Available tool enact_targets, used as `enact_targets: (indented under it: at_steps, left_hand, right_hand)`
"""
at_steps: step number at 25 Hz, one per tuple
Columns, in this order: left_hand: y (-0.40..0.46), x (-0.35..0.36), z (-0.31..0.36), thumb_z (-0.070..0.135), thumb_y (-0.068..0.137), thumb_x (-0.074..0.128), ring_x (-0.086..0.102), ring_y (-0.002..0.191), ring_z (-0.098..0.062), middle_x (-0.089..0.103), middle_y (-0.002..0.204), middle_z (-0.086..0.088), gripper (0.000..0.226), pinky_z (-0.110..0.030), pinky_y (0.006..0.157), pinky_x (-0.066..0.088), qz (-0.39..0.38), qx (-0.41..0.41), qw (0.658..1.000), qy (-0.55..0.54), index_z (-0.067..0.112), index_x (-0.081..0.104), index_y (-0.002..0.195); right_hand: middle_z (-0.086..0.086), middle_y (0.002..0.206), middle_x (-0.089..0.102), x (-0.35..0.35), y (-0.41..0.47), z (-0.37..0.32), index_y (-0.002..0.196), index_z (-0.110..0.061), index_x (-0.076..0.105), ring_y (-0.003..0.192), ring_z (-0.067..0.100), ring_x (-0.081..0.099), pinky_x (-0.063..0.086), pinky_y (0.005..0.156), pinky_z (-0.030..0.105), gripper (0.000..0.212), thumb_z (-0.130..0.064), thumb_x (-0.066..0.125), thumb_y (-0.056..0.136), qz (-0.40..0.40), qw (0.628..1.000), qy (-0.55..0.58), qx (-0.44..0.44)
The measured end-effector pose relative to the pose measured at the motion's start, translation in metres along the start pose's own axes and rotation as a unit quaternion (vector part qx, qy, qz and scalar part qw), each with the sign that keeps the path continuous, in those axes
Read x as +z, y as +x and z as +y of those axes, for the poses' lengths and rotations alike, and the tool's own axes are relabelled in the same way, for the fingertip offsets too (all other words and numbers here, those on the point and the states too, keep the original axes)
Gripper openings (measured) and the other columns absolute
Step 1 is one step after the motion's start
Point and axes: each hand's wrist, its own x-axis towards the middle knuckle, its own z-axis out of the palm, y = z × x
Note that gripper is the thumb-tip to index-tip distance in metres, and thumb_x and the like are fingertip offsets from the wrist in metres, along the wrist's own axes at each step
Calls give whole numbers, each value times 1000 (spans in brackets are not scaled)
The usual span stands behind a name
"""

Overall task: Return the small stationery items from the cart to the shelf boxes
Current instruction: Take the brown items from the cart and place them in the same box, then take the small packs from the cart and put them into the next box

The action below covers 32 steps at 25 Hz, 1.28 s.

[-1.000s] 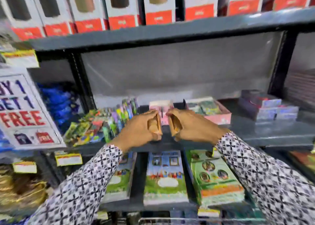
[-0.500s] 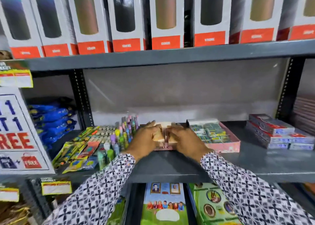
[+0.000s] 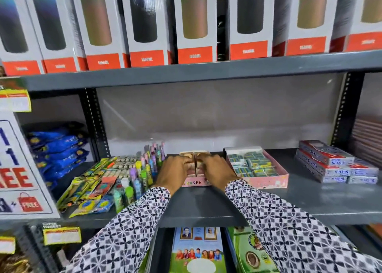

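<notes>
A small pink eraser box (image 3: 195, 182) stands on the grey middle shelf (image 3: 206, 204). Both hands reach into it from the front, side by side. My left hand (image 3: 172, 172) has its fingers curled around tan erasers (image 3: 187, 155) over the box's left half. My right hand (image 3: 217, 173) grips another bunch of tan erasers (image 3: 201, 154) over the right half. The two bunches touch in the middle, and the hands hide most of the box's inside. The cart is out of view.
A wider pink box (image 3: 266, 179) of green-wrapped erasers stands just right. Stacked red-and-blue packs (image 3: 334, 165) lie further right. Glue sticks (image 3: 142, 169) and flat packets (image 3: 91, 188) crowd the left. Boxed bottles (image 3: 195, 22) line the shelf above. Books (image 3: 196, 250) lie below.
Both hands moved forward from in front of the shelf edge into the pink box, carrying the tan erasers. My view tilted upward, showing more of the bottle shelf.
</notes>
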Motion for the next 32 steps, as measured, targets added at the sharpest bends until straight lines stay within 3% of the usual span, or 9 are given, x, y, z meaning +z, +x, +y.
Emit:
enact_targets:
  at_steps: [5,7,9,12,15,18,22,26,32]
  left_hand:
    - [-1,-4,4,14,98,71,78,101,-22,83,115,-3,25,-37,98,61,-19,-10,1000,1,21,81,119]
    - [-12,-10,9,16,101,66,65,133,-25,70,142,-5,37,-39,117,49,-24,-4,1000,-2,22,70,138]
    - [-38,-17,15,24,107,58,35,158,-20,43,167,-1,48,-40,130,29,3,5,1000,-13,25,52,155]
    - [-119,-13,28,41,109,52,15,163,-9,24,175,11,57,-24,131,15,77,28,996,-30,30,37,163]
    - [-221,18,46,42,106,56,20,162,-8,26,174,16,60,-15,128,17,61,24,991,-113,36,36,162]
    - [-302,74,48,38,107,57,24,161,-7,30,173,14,58,-17,128,19,-64,-6,987,-146,37,39,161]
    - [-390,183,22,37,107,55,24,161,-9,31,171,9,57,-26,129,23,-301,-93,942,-112,27,40,162]
    - [-458,299,-6,37,110,47,30,160,-18,35,172,-2,58,-36,123,37,-477,-34,876,-53,20,35,164]
    - [-540,444,-43,41,110,40,5,165,-33,3,177,-17,74,-45,134,10,-590,27,806,43,7,10,168]
  right_hand:
    - [20,128,67,-1,-2,1,139,-21,55,115,42,67,55,96,48,54,2,51,90,-11,1000,2,-16]
    - [20,155,47,-5,-15,0,150,-17,41,141,43,47,47,110,52,56,-5,52,96,-12,999,16,-38]
    - [11,170,23,-10,-45,1,159,-15,28,158,33,15,29,125,51,65,-23,57,101,32,997,35,-55]
    - [0,173,12,-3,-133,8,162,-17,19,160,21,-1,11,128,37,74,-44,54,103,89,991,43,-87]
    - [-4,173,16,25,-239,19,160,-16,27,160,18,5,11,128,28,65,-39,52,106,75,989,58,-112]
    - [-2,164,38,72,-325,53,151,-14,47,156,15,25,25,124,23,49,-20,55,104,-22,991,94,-92]
    - [6,147,61,169,-407,114,143,-17,58,134,25,59,50,107,37,46,-14,61,97,-213,964,116,107]
    - [14,145,61,284,-479,149,143,-17,56,125,33,62,51,103,36,48,-13,60,95,-404,890,84,195]
    - [18,130,63,434,-587,179,128,-8,61,119,35,63,54,93,41,31,-10,52,99,-543,822,17,170]
